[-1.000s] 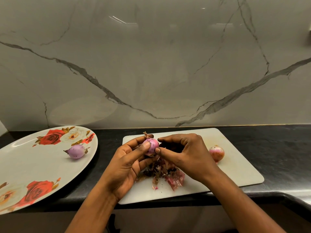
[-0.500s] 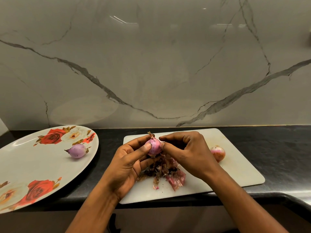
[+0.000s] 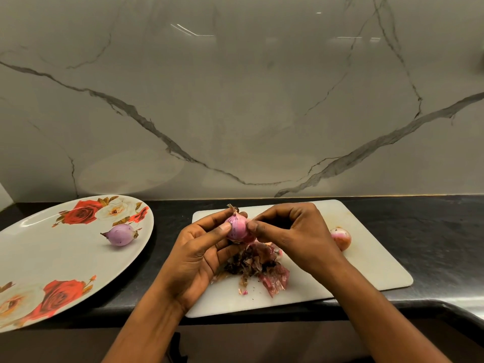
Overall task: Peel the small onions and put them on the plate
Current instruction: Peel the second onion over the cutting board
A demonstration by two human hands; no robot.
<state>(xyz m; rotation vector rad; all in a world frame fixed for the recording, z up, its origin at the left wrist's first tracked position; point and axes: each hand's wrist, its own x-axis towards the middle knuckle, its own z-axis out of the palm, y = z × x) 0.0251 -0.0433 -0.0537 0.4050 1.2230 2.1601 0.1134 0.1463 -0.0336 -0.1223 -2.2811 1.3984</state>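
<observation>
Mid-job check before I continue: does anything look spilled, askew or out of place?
Nothing stands out. The peel scraps lie heaped on the cutting board under the held onion, as peeling leaves them. One peeled onion sits on the plate; a third onion waits on the board.

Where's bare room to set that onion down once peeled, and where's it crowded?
Free: the white middle of the plate, between its far roses and near roses, nearer than the peeled onion; also the right end of the cutting board, nearer than the loose onion. Crowded: the board's centre, where peel scraps pile.
</observation>
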